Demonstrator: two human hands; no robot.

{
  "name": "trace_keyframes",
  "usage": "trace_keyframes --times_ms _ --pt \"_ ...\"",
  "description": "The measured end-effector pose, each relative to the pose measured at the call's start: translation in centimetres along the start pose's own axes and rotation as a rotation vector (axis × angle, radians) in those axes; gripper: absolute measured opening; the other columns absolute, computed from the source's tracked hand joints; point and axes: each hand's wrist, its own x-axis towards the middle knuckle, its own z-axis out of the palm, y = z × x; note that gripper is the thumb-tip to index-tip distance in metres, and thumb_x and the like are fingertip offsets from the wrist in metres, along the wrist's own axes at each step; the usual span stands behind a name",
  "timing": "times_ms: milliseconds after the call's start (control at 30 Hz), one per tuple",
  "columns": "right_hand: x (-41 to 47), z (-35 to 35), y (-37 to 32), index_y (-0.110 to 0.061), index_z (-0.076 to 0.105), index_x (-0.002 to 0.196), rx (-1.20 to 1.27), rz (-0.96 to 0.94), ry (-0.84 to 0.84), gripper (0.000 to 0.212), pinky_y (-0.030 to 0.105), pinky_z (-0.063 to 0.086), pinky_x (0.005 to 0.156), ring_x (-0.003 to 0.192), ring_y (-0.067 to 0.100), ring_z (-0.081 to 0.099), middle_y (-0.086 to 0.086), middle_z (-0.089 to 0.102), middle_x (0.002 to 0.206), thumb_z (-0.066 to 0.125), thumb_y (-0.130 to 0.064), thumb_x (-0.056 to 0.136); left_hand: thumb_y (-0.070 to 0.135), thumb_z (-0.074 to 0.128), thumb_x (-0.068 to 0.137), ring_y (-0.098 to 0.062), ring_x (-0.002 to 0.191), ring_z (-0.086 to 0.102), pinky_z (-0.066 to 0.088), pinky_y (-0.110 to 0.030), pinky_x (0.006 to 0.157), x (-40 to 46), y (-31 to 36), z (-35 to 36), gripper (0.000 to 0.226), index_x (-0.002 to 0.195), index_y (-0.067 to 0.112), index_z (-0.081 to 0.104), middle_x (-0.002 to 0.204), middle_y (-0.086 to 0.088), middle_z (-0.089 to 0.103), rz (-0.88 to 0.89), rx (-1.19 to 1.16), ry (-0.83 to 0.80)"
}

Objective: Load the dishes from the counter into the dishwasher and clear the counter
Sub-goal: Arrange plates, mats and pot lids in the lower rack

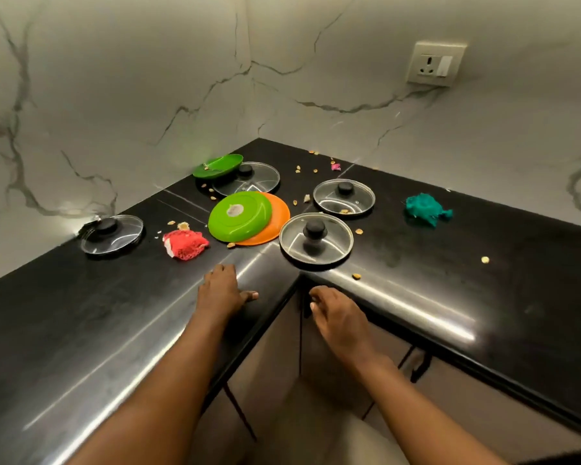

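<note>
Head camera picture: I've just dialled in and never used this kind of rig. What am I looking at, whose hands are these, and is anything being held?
There is no machine here: a person wears one wide-angle camera on the head, looking forward and down, so the two forearms are theirs. The left hand rests on the black counter near its inner corner, holding nothing. The right hand hangs just off the counter edge, fingers loosely curled, also holding nothing.

On the counter lie four glass lids with black knobs: one at far left, one at the back, one to the right and the nearest. A light green plate overlaps an orange plate; a dark green plate leans on the back lid. There are also a red mesh scrubber, a teal cloth and scattered crumbs. No dishwasher is in view.
</note>
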Motion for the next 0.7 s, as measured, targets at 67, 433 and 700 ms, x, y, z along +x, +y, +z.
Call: trace_keyframes --times_ms 67,433,700 --pt "3.2 0.3 0.7 -0.014 0.065 0.11 0.02 -0.013 0.033 0.02 0.038 0.054 0.077 0.089 0.024 0.065 0.005 0.068 0.101 0.062 -0.016 0.09 0.062 0.077 0.066 -0.033 0.123 0.046 0.042 -0.043 0.1 3.4 0.1 0.0 0.087 0.13 0.012 0.047 0.132 -0.014 0.051 -0.027 0.005 -0.027" --pt "15.5 3.4 3.9 -0.011 0.063 0.11 0.147 -0.014 0.011 0.019 0.045 0.052 0.078 0.092 0.029 0.064 0.011 0.067 0.103 0.06 -0.014 0.091 0.06 0.088 0.044 -0.046 0.143 -0.017 0.013 -0.071 0.11 10.6 1.5 0.4 0.155 0.153 0.011 -0.011 0.158 -0.019 -0.02 -0.389 -0.065 -0.399" --pt "21.3 6.8 2.1 -0.006 0.062 0.109 0.133 -0.029 -0.006 0.022 0.043 0.05 0.077 0.09 0.035 0.062 0.016 0.066 0.1 0.061 -0.012 0.088 0.051 0.092 0.047 -0.04 0.143 -0.022 0.012 -0.076 0.104 11.2 2.2 0.0 0.153 0.152 0.016 -0.013 0.157 -0.011 -0.029 -0.465 -0.091 -0.471"
